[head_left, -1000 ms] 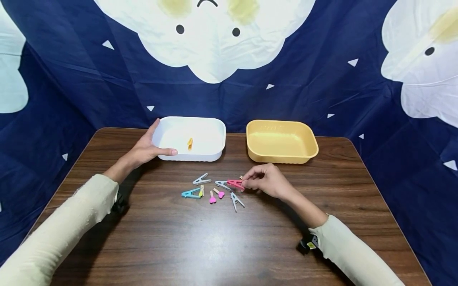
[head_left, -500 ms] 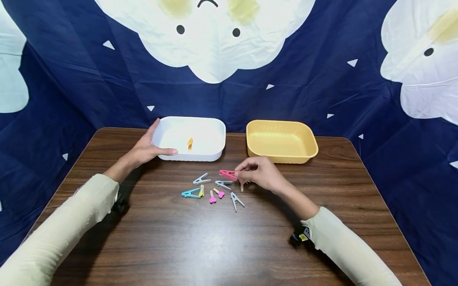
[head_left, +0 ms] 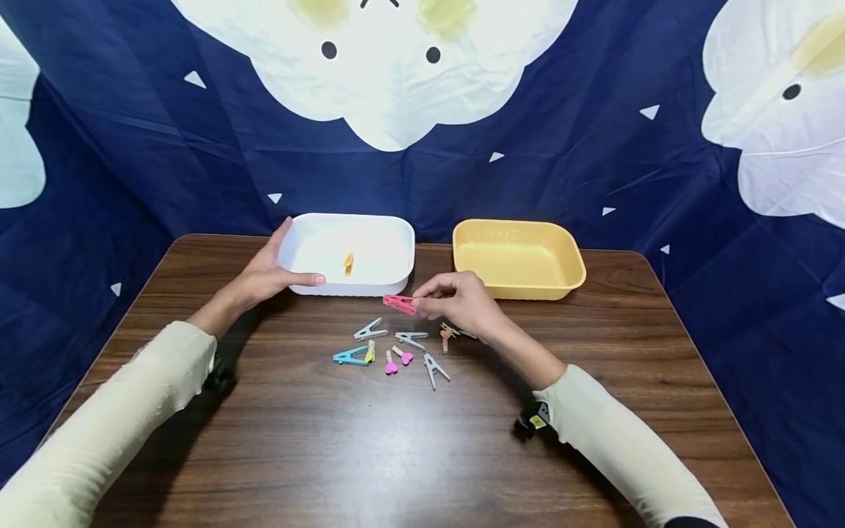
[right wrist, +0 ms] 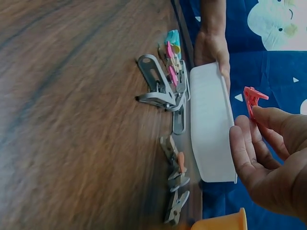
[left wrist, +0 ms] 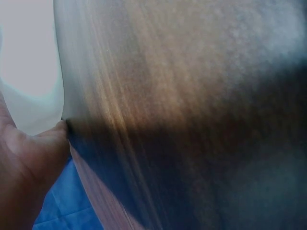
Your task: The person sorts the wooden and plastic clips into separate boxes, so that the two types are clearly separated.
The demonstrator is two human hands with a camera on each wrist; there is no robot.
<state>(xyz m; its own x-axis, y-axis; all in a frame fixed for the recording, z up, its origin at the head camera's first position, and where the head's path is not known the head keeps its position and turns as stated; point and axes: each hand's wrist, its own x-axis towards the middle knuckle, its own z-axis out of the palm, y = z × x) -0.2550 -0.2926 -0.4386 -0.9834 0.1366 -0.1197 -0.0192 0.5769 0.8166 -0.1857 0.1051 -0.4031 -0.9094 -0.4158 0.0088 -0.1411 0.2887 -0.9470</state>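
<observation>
My right hand (head_left: pixel 458 299) pinches a red clothespin (head_left: pixel 400 303) between thumb and fingertips, above the table just in front of the white tub (head_left: pixel 389 289). At that tub's left end my left hand (head_left: pixel 267 273) grips it, thumb over the front rim and fingers along the outer side. One orange clothespin (head_left: pixel 348 265) lies inside. Between the hands and nearer me are several grey clothespins (head_left: pixel 432 370), a blue clothespin (head_left: pixel 351 356), and small wooden clips with pink hearts (head_left: pixel 391 364). In the right wrist view the red clothespin (right wrist: pixel 253 99) shows clearly at the fingertips.
A yellow tub (head_left: pixel 518 260) stands to the right of the white one, near the table's back edge. Partly behind my right hand lie small wooden clips, one with an orange piece (head_left: pixel 445 336). A blue cloth (head_left: pixel 218 161) hangs behind the brown table (head_left: pixel 317 455).
My right hand has lifted the red clothespin off the pile and carried it left and away from me toward the white tub. The left hand has stayed on the tub.
</observation>
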